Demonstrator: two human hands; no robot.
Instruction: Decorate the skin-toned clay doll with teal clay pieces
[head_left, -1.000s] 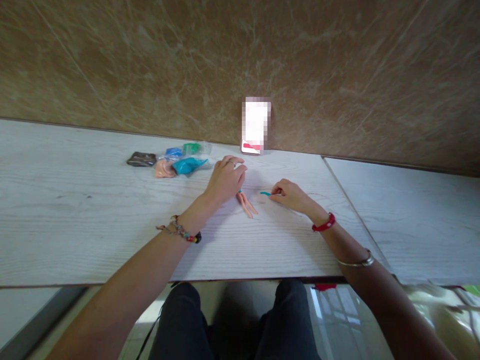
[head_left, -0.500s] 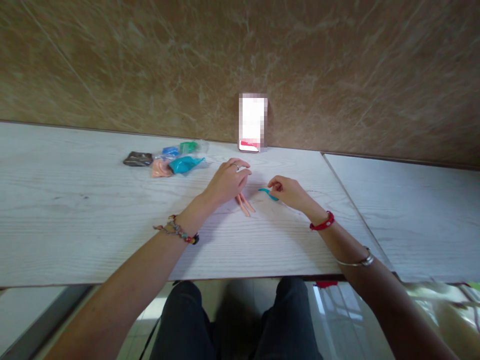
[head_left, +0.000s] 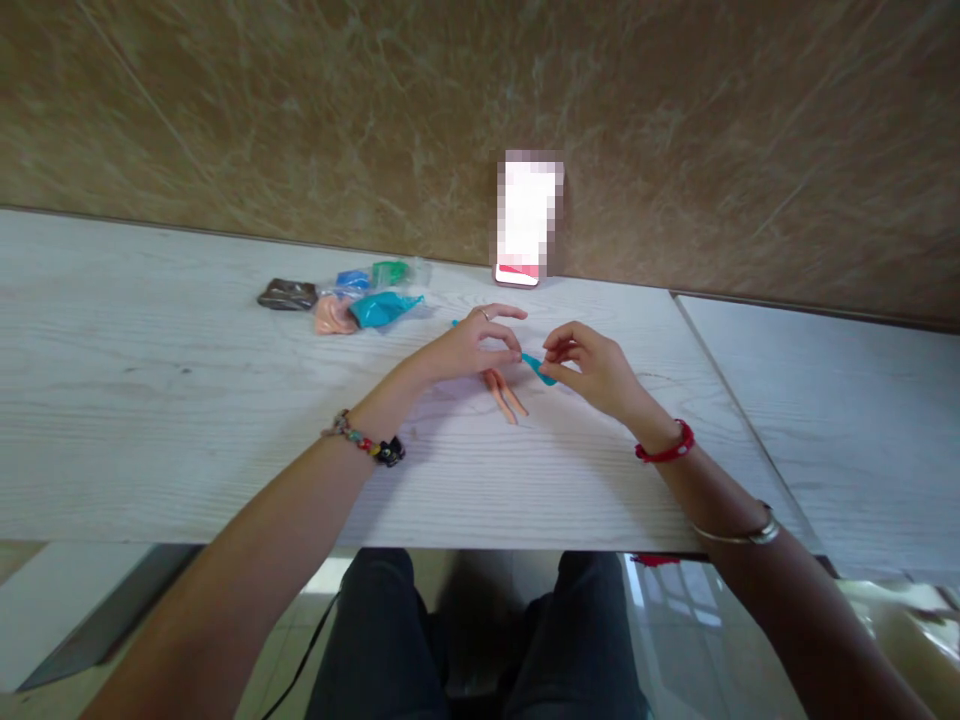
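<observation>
The right hand (head_left: 592, 370) pinches the wide end of a teal strip (head_left: 538, 370) between thumb and fingers — the strip lies between the two hands, above the white counter (head_left: 480, 480). The left hand (head_left: 491, 340) has its fingertips at the strip's narrow end; whether they grip it, I cannot tell. Peach-coloured legs (head_left: 506, 395) lie just beside the left hand, on its near side.

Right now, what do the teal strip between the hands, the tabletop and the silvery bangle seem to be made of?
The teal strip looks like matte modelling clay, smooth and unevenly shaped, though soft rubber is possible. The tabletop seems wood or wood-effect laminate, low-sheen, with pale streaky grain. The bangle looks like polished metal, judging by its bright highlights; coated plastic is possible.
</observation>
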